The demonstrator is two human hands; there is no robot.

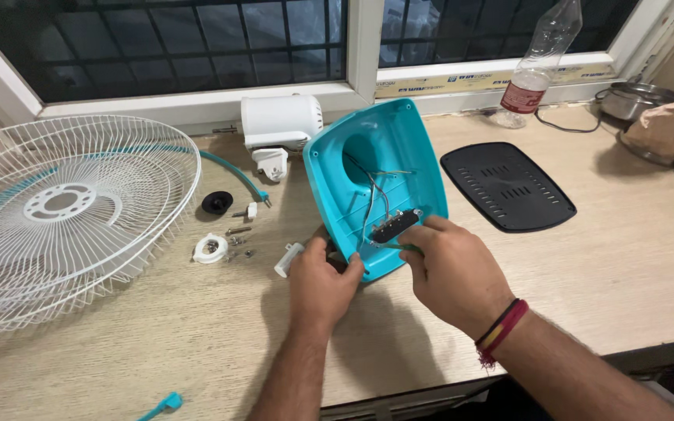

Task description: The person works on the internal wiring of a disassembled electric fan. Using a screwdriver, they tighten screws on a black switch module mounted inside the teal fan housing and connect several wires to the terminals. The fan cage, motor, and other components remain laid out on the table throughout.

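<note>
A teal plastic fan base shell (399, 140) stands tilted on its edge on the wooden table (626, 257), its hollow inside facing me. Thin wires run down inside it to a small black switch block (394, 226). My left hand (320, 282) grips the shell's lower left edge. My right hand (452, 271) rests on the lower rim, its fingers touching the switch block and the wires beside it.
A white wire fan guard (64, 210) lies at the left. The white motor housing (281, 121), a black cap (217, 203), a white ring (211, 249), screws, a black base plate (507, 185), a plastic bottle (536, 66), a metal pot (633, 100) and a paper bag (668, 129) surround the shell.
</note>
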